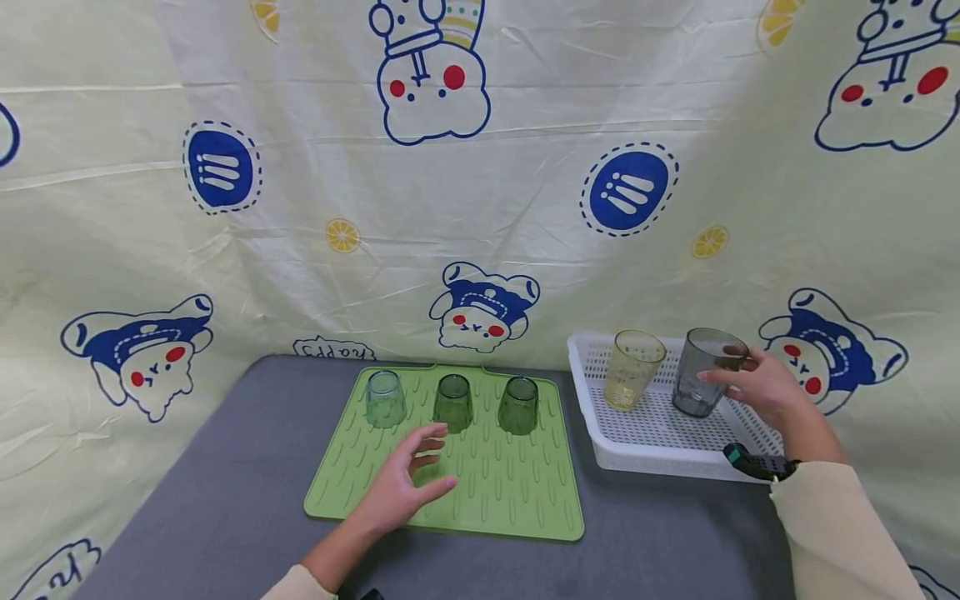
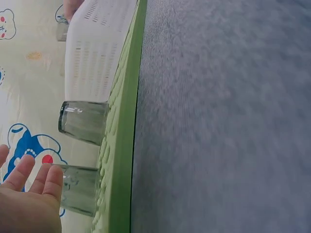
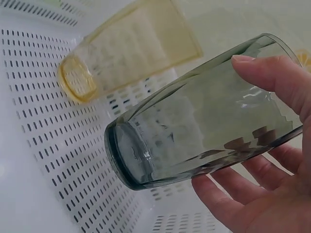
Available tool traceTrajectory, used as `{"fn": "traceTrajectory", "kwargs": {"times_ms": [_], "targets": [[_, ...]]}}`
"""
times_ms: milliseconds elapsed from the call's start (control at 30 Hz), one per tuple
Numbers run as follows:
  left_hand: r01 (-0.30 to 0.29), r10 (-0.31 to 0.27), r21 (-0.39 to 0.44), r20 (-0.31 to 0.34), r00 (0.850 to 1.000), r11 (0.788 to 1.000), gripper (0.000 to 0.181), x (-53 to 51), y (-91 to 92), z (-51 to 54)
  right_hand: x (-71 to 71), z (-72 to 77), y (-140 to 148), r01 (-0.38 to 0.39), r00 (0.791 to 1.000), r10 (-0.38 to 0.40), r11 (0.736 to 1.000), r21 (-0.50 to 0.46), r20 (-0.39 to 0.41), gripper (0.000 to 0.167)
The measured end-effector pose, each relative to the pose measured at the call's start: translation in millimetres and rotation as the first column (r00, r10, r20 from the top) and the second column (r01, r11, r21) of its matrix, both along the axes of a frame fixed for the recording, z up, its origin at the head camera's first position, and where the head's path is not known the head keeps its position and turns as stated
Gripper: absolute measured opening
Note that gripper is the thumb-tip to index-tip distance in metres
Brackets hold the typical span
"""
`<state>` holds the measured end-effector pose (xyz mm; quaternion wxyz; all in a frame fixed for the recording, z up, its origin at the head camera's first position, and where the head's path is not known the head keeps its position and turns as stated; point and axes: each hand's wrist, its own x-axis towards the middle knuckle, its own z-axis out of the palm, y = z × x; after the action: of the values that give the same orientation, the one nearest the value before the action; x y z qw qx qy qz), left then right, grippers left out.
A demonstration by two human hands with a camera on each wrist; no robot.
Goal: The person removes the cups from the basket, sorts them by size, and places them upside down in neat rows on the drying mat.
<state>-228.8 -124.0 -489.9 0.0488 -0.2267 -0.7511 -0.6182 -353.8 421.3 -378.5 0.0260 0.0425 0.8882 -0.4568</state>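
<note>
My right hand (image 1: pixel 765 387) grips a tall grey glass (image 1: pixel 702 379) near its rim, thumb on one side and fingers on the other. The right wrist view shows this glass (image 3: pixel 194 121) tilted; whether its base touches the basket I cannot tell. Close beside it a yellow-tinted glass (image 1: pixel 632 375) leans in the white basket (image 1: pixel 660 460). My left hand (image 1: pixel 401 483) hovers over the green mat (image 1: pixel 510 500), fingers spread and holding nothing. Behind it on the mat are a bluish glass (image 1: pixel 386 402) and two green glasses, one central (image 1: pixel 453 406), one right (image 1: pixel 518 408), seemingly mouth down.
A grey cloth-covered table (image 1: pixel 255 467) carries the mat and, at its right, the perforated basket. Directly behind them hangs a pale curtain (image 1: pixel 525 208) with cartoon prints. A dark band (image 1: pixel 757 463) circles the right wrist.
</note>
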Motion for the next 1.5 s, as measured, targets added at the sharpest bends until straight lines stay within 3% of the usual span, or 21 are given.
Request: {"fn": "traceTrajectory", "kwargs": {"times_ms": [233,500,733,933,1167,1500], "targets": [[0.05,-0.051,0.03,0.036,0.998,0.998,0.068,-4.8,12.3,2.3,10.6,5.2,-8.7,-0.025,0.999,0.024,1.0,-0.003,-0.042,0.11],[0.071,-0.072,0.028,0.033,0.997,0.997,0.064,-9.6,19.0,3.2,26.6,9.1,-23.7,-0.02,0.992,0.029,0.997,0.073,-0.124,0.105],[0.071,-0.072,0.016,0.044,0.996,0.997,0.064,-14.2,24.5,5.0,37.5,8.3,-35.4,-0.03,0.98,0.037,0.999,0.036,-0.196,0.092],[0.085,-0.086,0.012,0.033,0.996,0.996,0.065,-17.9,30.9,7.6,48.3,7.4,-49.4,-0.05,0.958,0.047,0.999,-0.002,-0.282,0.082],[0.11,-0.111,0.019,0.017,0.994,0.994,0.064,-21.0,38.9,7.7,62.3,9.9,-67.7,-0.065,0.924,0.07,0.998,0.026,-0.376,0.078],[0.163,-0.165,0.045,0.026,0.986,0.986,0.064,-24.6,50.2,13.4,74.7,9.0,-89.9,-0.115,0.886,0.111,0.993,0.018,-0.45,0.074]]}}
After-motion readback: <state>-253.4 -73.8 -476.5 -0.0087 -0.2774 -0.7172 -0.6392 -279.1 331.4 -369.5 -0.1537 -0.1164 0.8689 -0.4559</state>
